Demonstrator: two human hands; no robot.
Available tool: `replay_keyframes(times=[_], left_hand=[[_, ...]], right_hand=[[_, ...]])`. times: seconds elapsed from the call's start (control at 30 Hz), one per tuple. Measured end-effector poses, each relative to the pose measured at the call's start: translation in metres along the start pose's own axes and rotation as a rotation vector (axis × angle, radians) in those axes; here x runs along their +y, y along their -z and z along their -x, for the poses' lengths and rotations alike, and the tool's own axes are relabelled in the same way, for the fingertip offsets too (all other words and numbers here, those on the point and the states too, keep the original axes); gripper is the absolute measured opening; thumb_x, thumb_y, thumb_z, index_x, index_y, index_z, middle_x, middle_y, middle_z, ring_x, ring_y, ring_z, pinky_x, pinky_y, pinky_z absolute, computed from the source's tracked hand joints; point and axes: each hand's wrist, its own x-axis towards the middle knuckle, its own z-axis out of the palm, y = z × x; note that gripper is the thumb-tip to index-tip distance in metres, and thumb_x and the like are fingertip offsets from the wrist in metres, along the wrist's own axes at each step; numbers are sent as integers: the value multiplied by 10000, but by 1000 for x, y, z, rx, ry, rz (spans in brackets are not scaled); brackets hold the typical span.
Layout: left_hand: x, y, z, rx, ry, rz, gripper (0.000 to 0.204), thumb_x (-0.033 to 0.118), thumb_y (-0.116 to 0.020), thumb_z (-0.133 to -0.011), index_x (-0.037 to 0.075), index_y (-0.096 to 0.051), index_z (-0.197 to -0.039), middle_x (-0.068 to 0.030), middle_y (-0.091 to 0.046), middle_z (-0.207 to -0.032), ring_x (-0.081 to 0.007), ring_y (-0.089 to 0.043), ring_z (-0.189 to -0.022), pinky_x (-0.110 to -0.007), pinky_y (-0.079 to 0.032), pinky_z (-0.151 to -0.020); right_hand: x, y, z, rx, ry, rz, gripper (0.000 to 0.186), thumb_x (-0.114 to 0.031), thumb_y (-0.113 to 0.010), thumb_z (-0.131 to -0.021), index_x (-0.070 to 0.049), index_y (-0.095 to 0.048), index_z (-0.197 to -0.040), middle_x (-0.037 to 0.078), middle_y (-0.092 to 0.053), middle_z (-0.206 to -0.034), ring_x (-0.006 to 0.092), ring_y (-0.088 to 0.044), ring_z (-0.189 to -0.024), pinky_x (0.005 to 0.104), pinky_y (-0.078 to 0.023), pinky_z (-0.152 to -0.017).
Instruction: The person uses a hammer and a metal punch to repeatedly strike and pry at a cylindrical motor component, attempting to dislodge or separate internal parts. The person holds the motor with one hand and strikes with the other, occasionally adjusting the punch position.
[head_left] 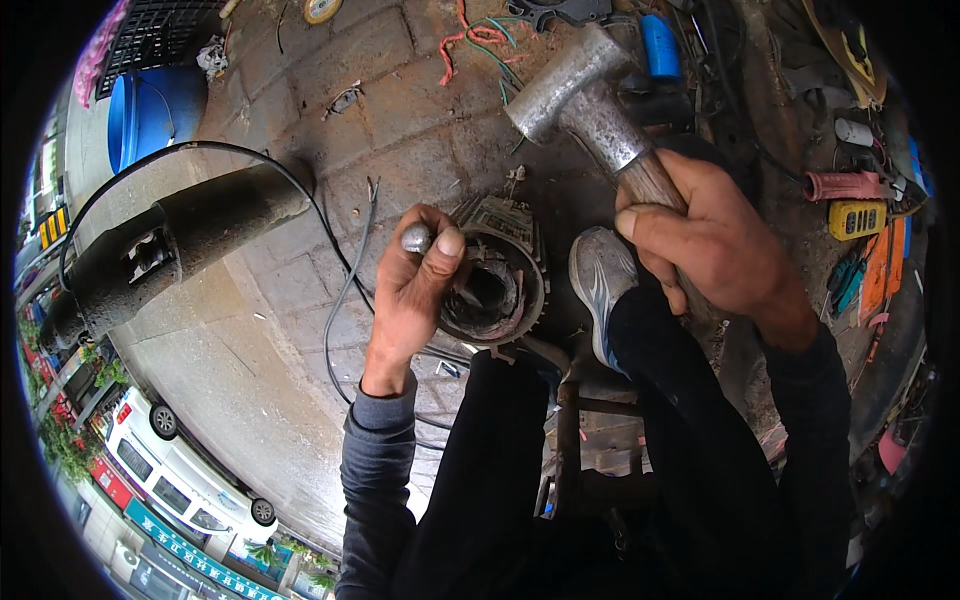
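My right hand (715, 235) is wrapped round the wooden handle of a hammer (572, 88), whose worn steel head is raised to the upper left. In my closed left hand (412, 285) is a metal chisel or punch (416, 237); only its round, shiny struck end shows, and its lower part is hidden by my fingers. Just right of that hand, an electric motor housing (530, 290) stands on the paving with its round open end facing up. Damaged windings and a dark central hole (487, 288) show inside. The hammer head is apart from the chisel.
A dark metal pipe (220, 215) with a loose cable lies at left, near a blue bucket (140, 118). Cut wires (345, 290) lie beside the motor. My shoe (603, 285) stands close to its right. Tools, a yellow device (856, 219) and a blue can (660, 45) clutter the right.
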Motion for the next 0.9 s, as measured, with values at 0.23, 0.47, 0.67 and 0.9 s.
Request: replay_keyframes(times=[0.23,0.47,0.67,0.9], left_hand=[[10,-8,-4,38,57,-132,249,272,-615,-1077,59,-534,-975,41,-500,-812,-67,-465,-718,-228,-397,-651],[7,-24,-16,-31,129,-165,251,290,-615,-1075,62,-559,-986,48,-499,-817,-66,-452,-731,-228,-385,-676],[5,-26,-20,-57,124,-258,264,309,-627,-1070,48,-584,-1070,55,-523,-883,-60,-455,-819,-231,-399,-736],[6,-25,-15,-62,156,-244,269,291,-629,-1069,27,-583,-1044,37,-525,-892,-91,-465,-834,-255,-427,-767]], right_hand=[[13,4,-1,-46,72,-36,180,-123,-611,-988,13,-526,-908,14,-544,-589,99,-539,-426,276,-440,-399],[-54,-7,11,25,65,76,146,-135,-608,-985,-9,-585,-1055,0,-517,-592,90,-491,-429,277,-420,-396],[-19,-23,-7,147,413,629,187,-162,-638,-970,-4,-582,-1053,11,-541,-619,123,-501,-433,311,-426,-396],[-22,-10,-3,-56,141,554,144,-134,-630,-955,-25,-581,-1035,14,-558,-643,106,-490,-458,284,-414,-413]])
